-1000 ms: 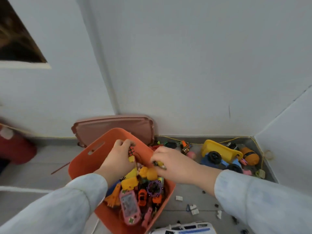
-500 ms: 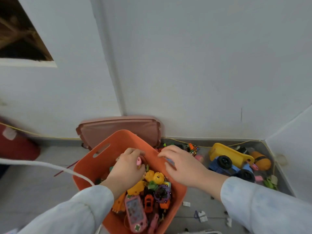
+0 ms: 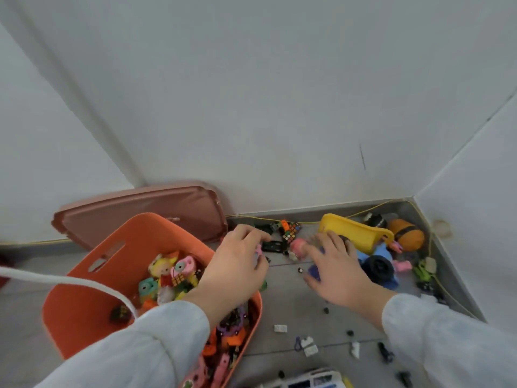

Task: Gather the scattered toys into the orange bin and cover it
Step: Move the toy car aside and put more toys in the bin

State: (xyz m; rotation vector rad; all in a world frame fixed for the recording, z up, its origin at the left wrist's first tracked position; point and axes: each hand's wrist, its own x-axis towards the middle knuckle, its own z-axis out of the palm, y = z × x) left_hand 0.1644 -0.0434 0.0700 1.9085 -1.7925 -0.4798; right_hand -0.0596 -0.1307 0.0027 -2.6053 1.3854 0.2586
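Head view, orange bin [image 3: 84, 303] below left hand [image 3: 237, 267]

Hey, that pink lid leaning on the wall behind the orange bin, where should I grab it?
Take the lid by its upper rim, coming from above. It leans against the wall with its lower part hidden behind the orange bin, so the top edge is likely the freest place for a grip.

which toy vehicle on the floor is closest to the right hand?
The blue-and-yellow truck with black wheels, beside the right hand. The white van lies at the bottom edge; the small black car sits nearer the left hand.
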